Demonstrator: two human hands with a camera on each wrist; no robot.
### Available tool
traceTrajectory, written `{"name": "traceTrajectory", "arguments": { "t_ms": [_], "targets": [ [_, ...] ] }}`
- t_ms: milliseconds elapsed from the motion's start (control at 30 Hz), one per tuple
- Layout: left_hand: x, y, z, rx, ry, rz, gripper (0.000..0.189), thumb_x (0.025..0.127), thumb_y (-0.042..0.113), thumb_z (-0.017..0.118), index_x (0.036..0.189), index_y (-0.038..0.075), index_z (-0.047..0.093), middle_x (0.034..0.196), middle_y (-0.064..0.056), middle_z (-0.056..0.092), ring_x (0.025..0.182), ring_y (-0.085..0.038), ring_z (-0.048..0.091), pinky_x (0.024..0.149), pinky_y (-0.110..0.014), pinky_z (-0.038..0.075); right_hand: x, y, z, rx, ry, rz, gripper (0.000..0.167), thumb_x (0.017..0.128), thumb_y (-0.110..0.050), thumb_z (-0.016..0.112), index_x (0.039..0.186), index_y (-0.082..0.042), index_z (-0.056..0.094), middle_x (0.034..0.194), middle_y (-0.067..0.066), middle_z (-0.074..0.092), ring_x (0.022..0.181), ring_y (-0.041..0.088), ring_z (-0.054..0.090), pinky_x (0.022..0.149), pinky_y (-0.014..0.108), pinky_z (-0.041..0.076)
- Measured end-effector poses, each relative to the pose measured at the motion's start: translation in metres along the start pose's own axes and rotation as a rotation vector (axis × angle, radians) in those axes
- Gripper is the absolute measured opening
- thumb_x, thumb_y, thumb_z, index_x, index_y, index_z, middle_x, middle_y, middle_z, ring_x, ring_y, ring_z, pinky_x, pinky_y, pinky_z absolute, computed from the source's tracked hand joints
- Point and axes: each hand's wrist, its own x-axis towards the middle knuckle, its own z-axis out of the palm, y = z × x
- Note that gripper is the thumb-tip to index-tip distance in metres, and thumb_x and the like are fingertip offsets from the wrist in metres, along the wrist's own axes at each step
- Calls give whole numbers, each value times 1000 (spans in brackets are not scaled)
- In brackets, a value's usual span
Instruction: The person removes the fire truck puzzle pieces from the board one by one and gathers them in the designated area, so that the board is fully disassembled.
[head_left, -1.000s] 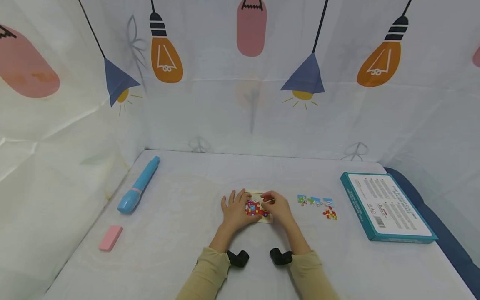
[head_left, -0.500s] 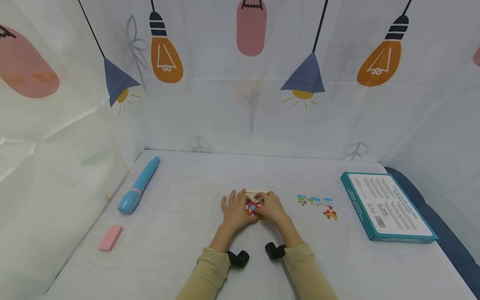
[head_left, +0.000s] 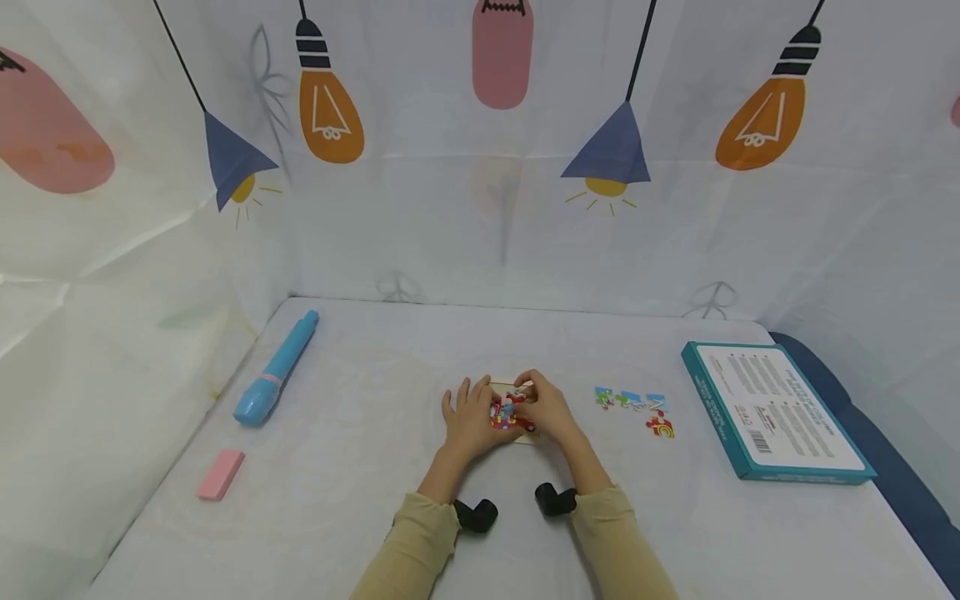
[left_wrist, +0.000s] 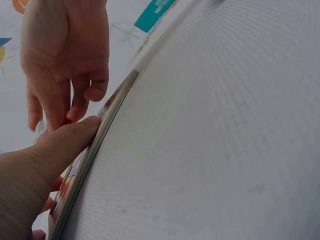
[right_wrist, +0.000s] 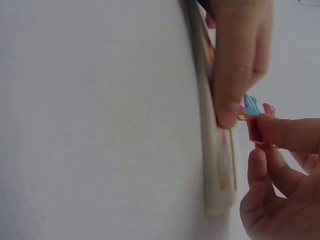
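Left of the middle of the board, my left hand [head_left: 468, 421] lies with fingers spread and fairly straight, pressing on a small wooden jigsaw puzzle board [right_wrist: 218, 167]. Its thumb [left_wrist: 75, 137] rests along the near edge of the board. Between thumb and fingertips, my right hand [head_left: 551, 412] pinches a puzzle piece [right_wrist: 253, 106] in red, blue and yellow. The piece is raised and tilted over the board, close to the left thumb. Part of a colourful picture in the board shows between the hands; the left hand covers the rest.
Several loose puzzle pieces [head_left: 632, 402] lie to the right on the white table [head_left: 360, 500]. Farther right is a teal box [head_left: 776, 412] with a white printed face. A blue microphone-shaped object [head_left: 277, 371] and a pink block [head_left: 221, 475] lie at the left.
My right hand moved left over the board, then slightly back right. A puzzle piece now shows raised and tilted in its fingers. The left hand stays in place.
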Motion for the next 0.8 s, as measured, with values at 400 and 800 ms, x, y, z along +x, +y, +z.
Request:
{"name": "traceTrajectory", "arguments": {
  "t_ms": [400, 800],
  "targets": [
    [-2, 0, 1, 0, -23, -7, 58, 67, 58, 73, 104, 18, 52, 143, -6, 40, 133, -35, 26, 104, -61, 11, -9, 22, -43, 130, 70, 118, 31, 84, -1, 61, 113, -4, 50, 97, 16, 58, 85, 25, 58, 65, 31, 47],
    [0, -2, 2, -9, -22, -6, 59, 67, 59, 72, 106, 20, 51, 143, -5, 39, 134, -34, 25, 104, -60, 9, -30, 57, -88, 63, 149, 170, 31, 85, -1, 59, 115, 0, 52, 101, 21, 54, 78, 21, 55, 58, 26, 46]
  ]
}}
